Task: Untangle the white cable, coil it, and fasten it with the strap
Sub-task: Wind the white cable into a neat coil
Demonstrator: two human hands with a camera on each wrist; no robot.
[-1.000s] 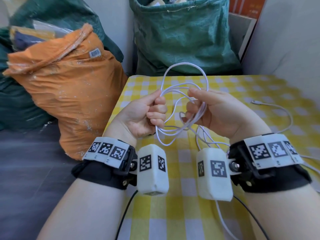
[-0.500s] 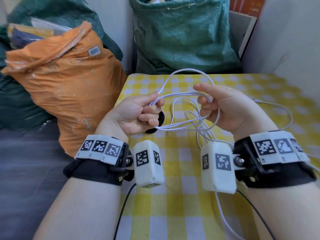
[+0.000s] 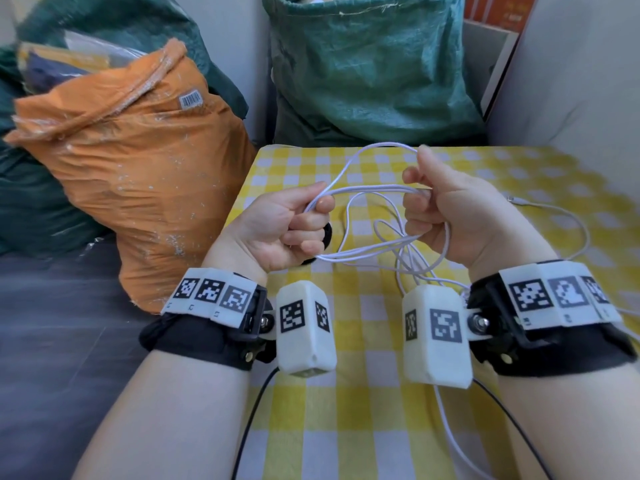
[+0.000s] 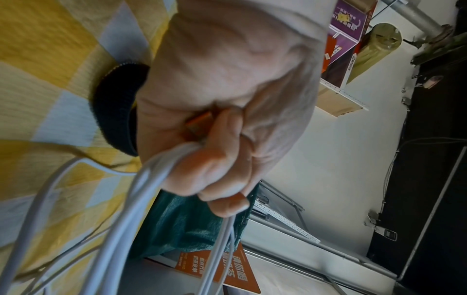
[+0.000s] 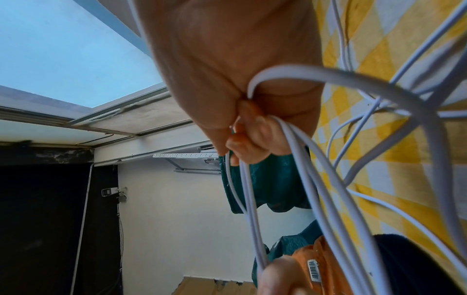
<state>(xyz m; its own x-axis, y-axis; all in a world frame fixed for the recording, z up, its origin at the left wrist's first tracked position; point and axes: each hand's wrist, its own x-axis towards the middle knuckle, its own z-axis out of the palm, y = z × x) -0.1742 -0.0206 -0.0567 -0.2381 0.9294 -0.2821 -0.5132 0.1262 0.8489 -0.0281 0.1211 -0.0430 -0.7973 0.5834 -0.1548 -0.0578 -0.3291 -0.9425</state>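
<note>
A thin white cable (image 3: 372,190) hangs in several loose loops between my two hands above the yellow checked table (image 3: 349,403). My left hand (image 3: 294,221) grips a bunch of strands in its fist, thumb pressed on top; the left wrist view shows the cable (image 4: 141,201) running out of the curled fingers. My right hand (image 3: 436,206) holds the other side of the loops with curled fingers, and the cable (image 5: 298,151) passes through them. A black strap (image 3: 327,233) lies on the table, mostly hidden behind my left hand, and shows as a dark band (image 4: 113,111) beside the left palm. The cable's plug end (image 3: 516,199) rests on the table at right.
An orange sack (image 3: 138,174) stands just off the table's left edge. A green sack (image 3: 367,64) stands behind the far edge. A pale wall (image 3: 571,81) closes the right side. Dark floor (image 3: 59,341) lies to the left.
My hands have moved apart, drawing the loops out sideways between them. The bundle went from a tall upright loop to flatter, wider loops.
</note>
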